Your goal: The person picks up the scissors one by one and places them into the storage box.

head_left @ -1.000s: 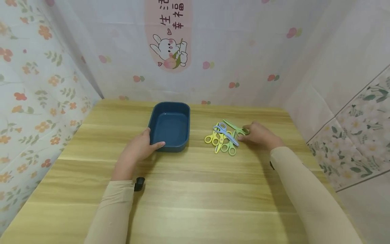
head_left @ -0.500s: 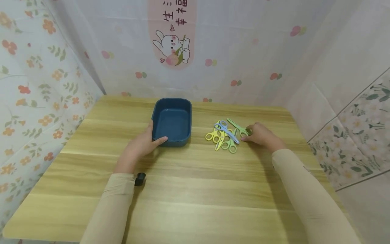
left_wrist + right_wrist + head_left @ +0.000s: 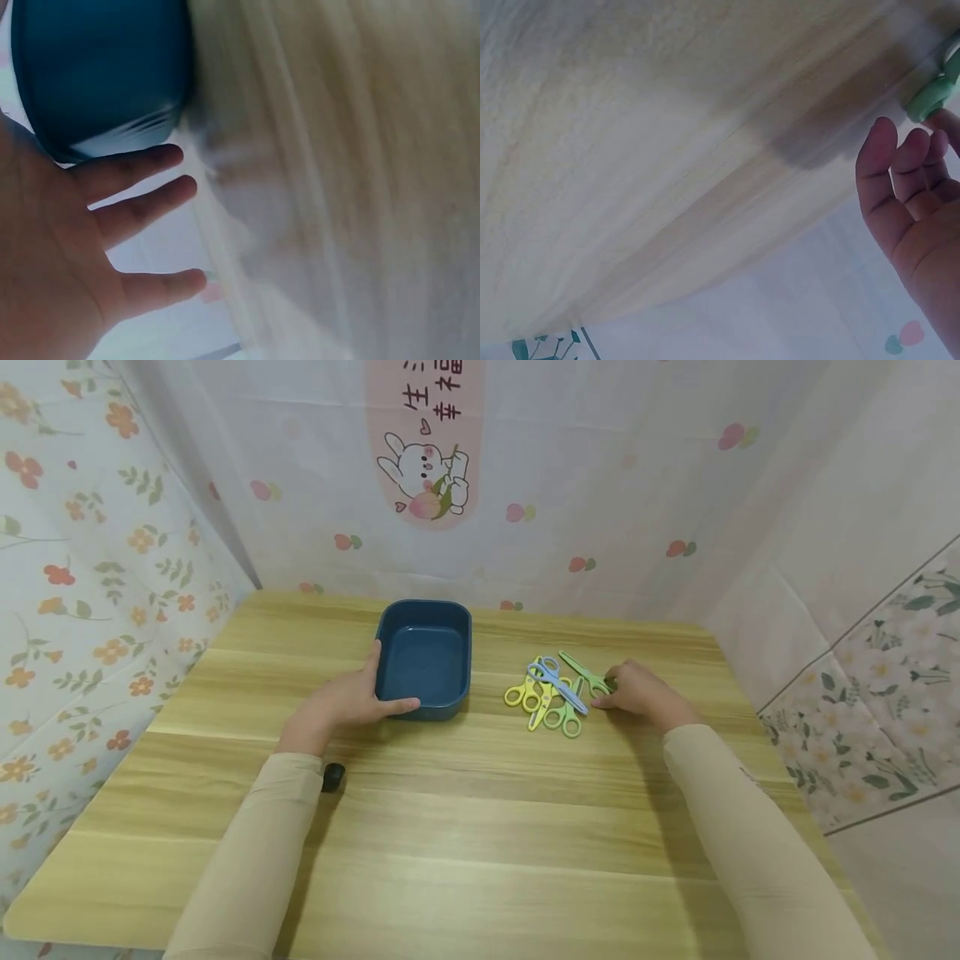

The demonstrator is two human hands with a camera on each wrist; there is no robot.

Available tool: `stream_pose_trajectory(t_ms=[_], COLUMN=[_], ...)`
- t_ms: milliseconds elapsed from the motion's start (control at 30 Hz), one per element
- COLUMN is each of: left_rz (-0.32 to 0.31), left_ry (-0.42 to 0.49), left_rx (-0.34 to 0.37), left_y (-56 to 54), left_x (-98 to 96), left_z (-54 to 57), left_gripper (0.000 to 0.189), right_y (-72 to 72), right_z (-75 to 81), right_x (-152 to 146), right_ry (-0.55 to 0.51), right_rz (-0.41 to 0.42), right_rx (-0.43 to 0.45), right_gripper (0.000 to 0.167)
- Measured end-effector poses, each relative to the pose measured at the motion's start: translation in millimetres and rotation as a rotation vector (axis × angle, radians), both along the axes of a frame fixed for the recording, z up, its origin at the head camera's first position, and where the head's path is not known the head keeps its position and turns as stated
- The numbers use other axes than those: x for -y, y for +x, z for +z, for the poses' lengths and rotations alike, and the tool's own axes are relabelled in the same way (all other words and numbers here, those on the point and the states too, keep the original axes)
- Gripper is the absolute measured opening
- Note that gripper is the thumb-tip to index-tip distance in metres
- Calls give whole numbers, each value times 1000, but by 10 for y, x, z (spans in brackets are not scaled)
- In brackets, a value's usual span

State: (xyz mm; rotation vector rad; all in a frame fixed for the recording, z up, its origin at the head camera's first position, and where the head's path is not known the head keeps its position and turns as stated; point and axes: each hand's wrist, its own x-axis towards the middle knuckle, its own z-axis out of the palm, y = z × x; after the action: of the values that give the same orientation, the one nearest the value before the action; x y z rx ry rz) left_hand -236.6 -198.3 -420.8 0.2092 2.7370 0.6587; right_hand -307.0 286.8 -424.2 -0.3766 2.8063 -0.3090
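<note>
A deep blue rectangular box point(image 3: 423, 664) stands on the table, left of centre. My left hand point(image 3: 341, 700) is at its near left corner, thumb lying along the near rim; the left wrist view shows several fingers straight and spread beside the wall. To the right lies a loose pile of children's scissors: yellow scissors point(image 3: 542, 703), blue scissors point(image 3: 561, 686) across the top, and lower green scissors point(image 3: 567, 717). My right hand point(image 3: 633, 689) pinches a handle of the upper green scissors point(image 3: 583, 670) between thumb and forefinger. The other right fingers curl loosely in the right wrist view.
The wood-grain table point(image 3: 480, 827) reaches a white curtain point(image 3: 570, 485) with a rabbit print at the back. A flowered cloth point(image 3: 112, 635) hangs on the left, and a pale panel point(image 3: 810, 635) bounds the right side.
The head view has shifted slightly. My left forearm has swung outward, while that hand stays at the box corner. My right hand stays at the green scissors, which have barely moved.
</note>
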Motion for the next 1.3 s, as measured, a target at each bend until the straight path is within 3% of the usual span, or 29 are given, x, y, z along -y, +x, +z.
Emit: stream_pose_trajectory(t_ms=[400, 633, 967, 1300], left_rz=[18, 62, 51, 56], left_ry=[92, 74, 51, 26], left_rx=[11, -17, -2, 19], left_y=[-74, -74, -86, -117], left_x=[29, 27, 60, 75], left_z=[-74, -60, -69, -118], left_gripper=[144, 145, 146, 148], right_y=[-38, -45, -46, -33], right_z=[49, 17, 3, -1], right_x=[13, 13, 0, 3], right_ry=[-1, -4, -3, -3], right_rz=[2, 1, -32, -11], right_rx=[18, 25, 51, 20], right_gripper=[62, 62, 74, 65])
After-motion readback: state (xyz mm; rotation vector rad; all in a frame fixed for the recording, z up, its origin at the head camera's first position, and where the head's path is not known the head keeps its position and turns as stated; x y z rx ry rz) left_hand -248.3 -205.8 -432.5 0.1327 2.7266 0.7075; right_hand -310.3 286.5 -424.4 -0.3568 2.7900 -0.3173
